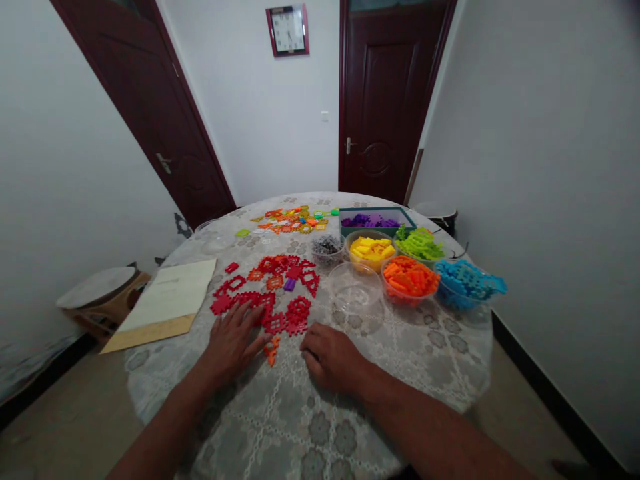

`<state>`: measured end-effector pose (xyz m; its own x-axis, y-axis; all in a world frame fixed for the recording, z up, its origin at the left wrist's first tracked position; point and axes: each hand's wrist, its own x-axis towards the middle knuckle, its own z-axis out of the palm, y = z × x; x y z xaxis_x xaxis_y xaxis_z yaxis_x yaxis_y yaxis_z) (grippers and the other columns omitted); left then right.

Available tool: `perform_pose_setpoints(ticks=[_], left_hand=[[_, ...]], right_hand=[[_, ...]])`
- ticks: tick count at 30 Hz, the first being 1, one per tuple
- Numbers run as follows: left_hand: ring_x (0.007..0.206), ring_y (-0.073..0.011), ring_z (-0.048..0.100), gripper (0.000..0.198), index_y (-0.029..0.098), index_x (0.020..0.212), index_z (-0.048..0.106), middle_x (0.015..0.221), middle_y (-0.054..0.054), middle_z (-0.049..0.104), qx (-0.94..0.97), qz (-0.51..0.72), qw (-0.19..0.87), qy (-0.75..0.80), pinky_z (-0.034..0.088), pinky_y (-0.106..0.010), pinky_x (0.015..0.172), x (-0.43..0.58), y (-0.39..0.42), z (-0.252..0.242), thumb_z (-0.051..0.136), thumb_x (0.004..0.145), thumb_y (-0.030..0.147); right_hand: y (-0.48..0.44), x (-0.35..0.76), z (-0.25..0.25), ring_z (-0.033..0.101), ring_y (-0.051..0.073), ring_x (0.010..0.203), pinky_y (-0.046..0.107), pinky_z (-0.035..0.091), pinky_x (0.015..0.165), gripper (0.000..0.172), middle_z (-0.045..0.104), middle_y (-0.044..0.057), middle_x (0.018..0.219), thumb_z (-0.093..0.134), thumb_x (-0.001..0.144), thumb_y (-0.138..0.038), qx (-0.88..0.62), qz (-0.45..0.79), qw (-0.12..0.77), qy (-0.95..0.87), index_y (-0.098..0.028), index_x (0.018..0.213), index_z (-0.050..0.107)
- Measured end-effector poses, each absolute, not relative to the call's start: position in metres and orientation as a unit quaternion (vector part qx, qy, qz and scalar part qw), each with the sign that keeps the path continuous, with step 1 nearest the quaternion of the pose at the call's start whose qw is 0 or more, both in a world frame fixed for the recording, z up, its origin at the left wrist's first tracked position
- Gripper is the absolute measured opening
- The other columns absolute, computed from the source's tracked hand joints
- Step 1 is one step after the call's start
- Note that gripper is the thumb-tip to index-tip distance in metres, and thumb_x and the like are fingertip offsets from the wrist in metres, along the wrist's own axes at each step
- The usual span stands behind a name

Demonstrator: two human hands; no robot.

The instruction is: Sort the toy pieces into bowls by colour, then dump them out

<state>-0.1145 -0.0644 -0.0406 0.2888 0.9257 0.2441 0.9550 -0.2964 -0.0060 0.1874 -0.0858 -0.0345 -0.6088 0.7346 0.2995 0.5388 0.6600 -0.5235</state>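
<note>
Red plastic pieces point(299, 312) with notched edges lie in a loose spread on the patterned tablecloth, a few orange ones and a purple piece point(289, 285) among them. My left hand point(235, 339) rests with fingers spread, its fingertips on the near left edge of the red pieces. Beside its thumb lies an orange triangular piece point(271, 351). My right hand point(330, 355) lies on the cloth just right of that piece, its fingers curled in; whether anything is inside them is hidden.
Clear bowls hold yellow point(373, 250), orange point(410, 277), green point(420, 243), blue point(467, 280) and dark pieces point(328, 247). An empty clear bowl point(354, 288), a purple-filled box point(377, 220), mixed pieces point(295, 220) and an open notebook point(170, 293) surround the red spread.
</note>
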Motion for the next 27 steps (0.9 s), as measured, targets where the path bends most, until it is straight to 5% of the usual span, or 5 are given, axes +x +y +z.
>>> perform_pose_setpoints(ticks=[6, 13, 17, 22, 27], left_hand=[[0.157, -0.039, 0.038, 0.076, 0.035, 0.163, 0.047, 0.171, -0.011, 0.043, -0.846, -0.089, 0.063, -0.522, 0.032, -0.064, 0.124, -0.1, -0.07, -0.053, 0.064, 0.093, 0.062], [0.152, -0.0392, 0.044, 0.053, 0.032, 0.149, 0.064, 0.164, -0.012, 0.052, -0.821, -0.098, 0.121, -0.549, 0.035, -0.065, 0.121, -0.073, -0.047, -0.051, 0.055, 0.1, 0.051], [0.153, -0.0404, 0.042, 0.056, 0.028, 0.152, 0.061, 0.164, -0.016, 0.051, -0.829, -0.121, 0.131, -0.529, 0.035, -0.065, 0.121, -0.068, -0.045, -0.052, 0.054, 0.101, 0.051], [0.156, -0.0394, 0.039, 0.065, 0.042, 0.159, 0.053, 0.168, -0.006, 0.048, -0.867, -0.121, 0.095, -0.475, 0.03, -0.064, 0.125, -0.063, -0.053, -0.058, 0.062, 0.096, 0.058], [0.155, -0.0387, 0.04, 0.063, 0.046, 0.16, 0.05, 0.166, -0.003, 0.051, -0.859, -0.128, 0.067, -0.491, 0.031, -0.064, 0.125, -0.058, -0.051, -0.058, 0.06, 0.098, 0.056]], right_hand=[[-0.082, 0.185, -0.04, 0.061, 0.019, 0.094, 0.029, 0.049, 0.082, 0.01, 0.068, 0.005, 0.101, 0.061, 0.093, -0.016, -0.371, 0.177, 0.259, -0.874, -0.02, 0.097, 0.07], [-0.076, 0.19, -0.036, 0.064, 0.019, 0.096, 0.03, 0.052, 0.086, 0.015, 0.069, 0.006, 0.107, 0.061, 0.093, -0.018, -0.378, 0.164, 0.278, -0.868, -0.02, 0.104, 0.07], [-0.078, 0.21, -0.006, 0.065, 0.02, 0.102, 0.031, 0.054, 0.091, 0.018, 0.07, 0.008, 0.11, 0.056, 0.096, -0.016, -0.392, 0.144, 0.36, -0.834, -0.02, 0.107, 0.07], [-0.09, 0.259, 0.035, 0.068, 0.021, 0.105, 0.035, 0.056, 0.094, 0.021, 0.071, 0.009, 0.111, 0.054, 0.099, -0.017, -0.433, 0.068, 0.51, -0.74, -0.021, 0.109, 0.072], [-0.102, 0.32, 0.028, 0.068, 0.024, 0.107, 0.041, 0.057, 0.098, 0.019, 0.071, 0.01, 0.112, 0.055, 0.101, -0.02, -0.533, -0.058, 0.505, -0.676, -0.021, 0.109, 0.073]])
